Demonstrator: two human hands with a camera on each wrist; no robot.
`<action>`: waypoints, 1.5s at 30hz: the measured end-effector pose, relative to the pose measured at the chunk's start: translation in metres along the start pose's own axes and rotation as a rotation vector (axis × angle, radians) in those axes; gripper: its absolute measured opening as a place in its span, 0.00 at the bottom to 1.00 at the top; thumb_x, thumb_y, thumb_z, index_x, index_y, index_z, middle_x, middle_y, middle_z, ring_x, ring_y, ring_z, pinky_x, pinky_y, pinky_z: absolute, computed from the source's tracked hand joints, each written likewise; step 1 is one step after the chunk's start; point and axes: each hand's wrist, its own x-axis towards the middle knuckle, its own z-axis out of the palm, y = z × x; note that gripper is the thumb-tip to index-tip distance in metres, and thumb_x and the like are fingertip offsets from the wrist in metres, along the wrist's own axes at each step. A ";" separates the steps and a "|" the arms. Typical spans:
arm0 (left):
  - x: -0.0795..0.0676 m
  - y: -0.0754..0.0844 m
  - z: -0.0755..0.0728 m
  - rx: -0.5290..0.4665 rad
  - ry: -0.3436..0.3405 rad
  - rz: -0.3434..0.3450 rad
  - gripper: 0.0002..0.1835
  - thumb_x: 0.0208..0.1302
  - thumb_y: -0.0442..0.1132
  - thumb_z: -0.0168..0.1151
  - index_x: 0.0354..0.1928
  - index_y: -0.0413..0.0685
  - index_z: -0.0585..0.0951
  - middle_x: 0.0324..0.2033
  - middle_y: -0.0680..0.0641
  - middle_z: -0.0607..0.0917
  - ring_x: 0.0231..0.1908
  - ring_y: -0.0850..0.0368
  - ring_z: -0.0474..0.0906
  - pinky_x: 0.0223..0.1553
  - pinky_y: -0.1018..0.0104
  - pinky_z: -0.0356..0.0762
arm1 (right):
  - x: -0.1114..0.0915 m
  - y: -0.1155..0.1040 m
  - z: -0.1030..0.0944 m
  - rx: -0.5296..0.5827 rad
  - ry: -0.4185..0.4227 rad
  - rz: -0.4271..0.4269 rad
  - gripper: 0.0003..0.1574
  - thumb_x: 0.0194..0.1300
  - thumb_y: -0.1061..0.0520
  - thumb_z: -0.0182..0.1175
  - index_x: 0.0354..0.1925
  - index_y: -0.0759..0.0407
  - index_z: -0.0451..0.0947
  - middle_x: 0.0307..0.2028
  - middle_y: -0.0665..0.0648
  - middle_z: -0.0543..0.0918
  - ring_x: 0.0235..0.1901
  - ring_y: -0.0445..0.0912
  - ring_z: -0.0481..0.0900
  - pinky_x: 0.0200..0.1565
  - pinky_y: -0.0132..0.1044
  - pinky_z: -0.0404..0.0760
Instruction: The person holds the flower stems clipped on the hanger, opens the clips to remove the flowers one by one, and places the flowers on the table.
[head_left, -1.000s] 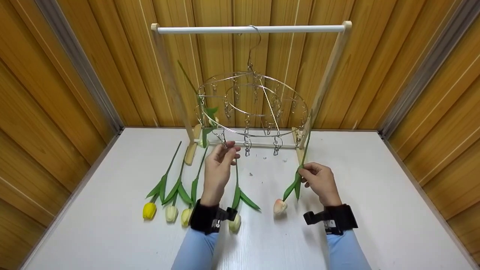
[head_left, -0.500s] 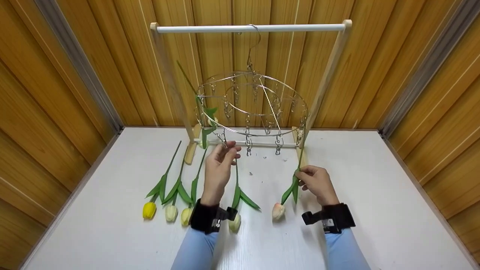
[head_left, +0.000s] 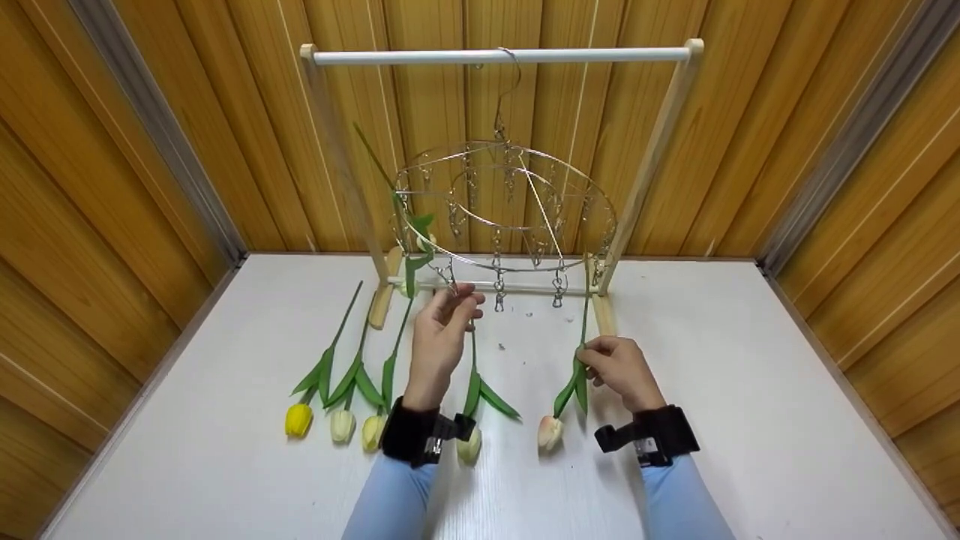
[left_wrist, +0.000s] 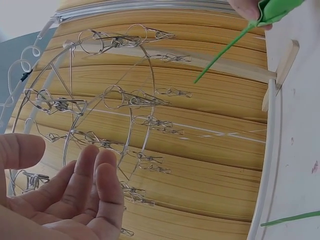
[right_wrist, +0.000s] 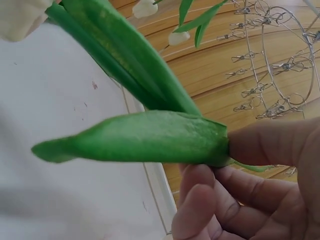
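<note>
In the head view my right hand (head_left: 619, 367) pinches the stem of a pale pink tulip (head_left: 550, 433) where its leaves begin. The bloom points down and the bare stem end points up. The right wrist view shows thumb and fingers on the stem beside a green leaf (right_wrist: 145, 137). My left hand (head_left: 446, 330) is raised at the front left of a round wire clip hanger (head_left: 487, 262), close to a metal clip (head_left: 448, 276). In the left wrist view its thumb stands apart from its relaxed fingers (left_wrist: 85, 175), with nothing held between them.
The hanger hooks over a white rail (head_left: 420, 58) on a wooden stand. Tulips with green leaves (head_left: 420, 225) hang at its left side. On the white table lie a yellow tulip (head_left: 298, 421), a cream tulip (head_left: 343, 426) and others. Wooden panels surround the table.
My right hand has moved left and slightly down with the pink tulip, whose stem now stands more upright. The left hand has stayed almost in place beside the clip.
</note>
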 end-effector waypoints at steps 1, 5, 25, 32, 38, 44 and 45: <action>0.000 0.000 0.000 0.004 -0.001 0.000 0.14 0.76 0.35 0.58 0.56 0.34 0.80 0.48 0.37 0.87 0.45 0.47 0.84 0.44 0.63 0.79 | 0.000 0.000 0.001 -0.003 -0.006 -0.002 0.10 0.68 0.64 0.62 0.41 0.73 0.83 0.25 0.52 0.82 0.25 0.44 0.78 0.26 0.31 0.77; -0.001 0.000 0.000 0.020 -0.012 -0.002 0.14 0.76 0.35 0.57 0.57 0.34 0.80 0.48 0.37 0.87 0.45 0.47 0.83 0.44 0.63 0.79 | 0.000 0.000 0.006 -0.015 -0.030 -0.005 0.10 0.68 0.64 0.62 0.42 0.73 0.83 0.25 0.52 0.83 0.24 0.43 0.77 0.26 0.32 0.77; -0.002 -0.003 0.001 0.056 -0.034 0.003 0.16 0.76 0.37 0.59 0.59 0.34 0.79 0.47 0.40 0.87 0.44 0.46 0.83 0.43 0.63 0.78 | 0.001 0.004 0.036 -0.101 -0.092 0.010 0.07 0.68 0.64 0.62 0.37 0.68 0.85 0.25 0.51 0.82 0.23 0.42 0.76 0.28 0.35 0.78; -0.001 -0.004 0.001 0.039 -0.038 -0.011 0.17 0.76 0.35 0.59 0.60 0.33 0.79 0.47 0.38 0.86 0.44 0.48 0.83 0.42 0.65 0.77 | 0.002 0.008 0.045 -0.135 -0.119 -0.002 0.07 0.67 0.64 0.62 0.35 0.68 0.85 0.23 0.51 0.81 0.24 0.41 0.76 0.26 0.31 0.75; -0.002 -0.004 -0.001 0.056 -0.064 -0.008 0.18 0.78 0.35 0.55 0.62 0.33 0.77 0.49 0.37 0.86 0.45 0.49 0.82 0.44 0.65 0.76 | 0.002 0.010 0.052 -0.171 -0.106 -0.013 0.07 0.68 0.63 0.63 0.35 0.67 0.86 0.25 0.50 0.82 0.24 0.41 0.73 0.28 0.32 0.72; -0.002 -0.005 0.000 0.068 -0.054 0.005 0.17 0.76 0.36 0.57 0.60 0.34 0.78 0.48 0.40 0.87 0.42 0.54 0.82 0.42 0.66 0.77 | 0.001 0.010 0.058 -0.207 -0.100 -0.056 0.08 0.67 0.63 0.64 0.36 0.68 0.87 0.31 0.54 0.86 0.29 0.43 0.75 0.33 0.35 0.74; -0.002 -0.005 0.000 0.068 -0.054 0.004 0.17 0.76 0.37 0.57 0.60 0.34 0.78 0.48 0.40 0.87 0.42 0.55 0.82 0.42 0.66 0.77 | 0.001 0.010 0.059 -0.214 -0.098 -0.059 0.08 0.67 0.63 0.64 0.36 0.68 0.87 0.31 0.55 0.86 0.29 0.43 0.76 0.33 0.35 0.74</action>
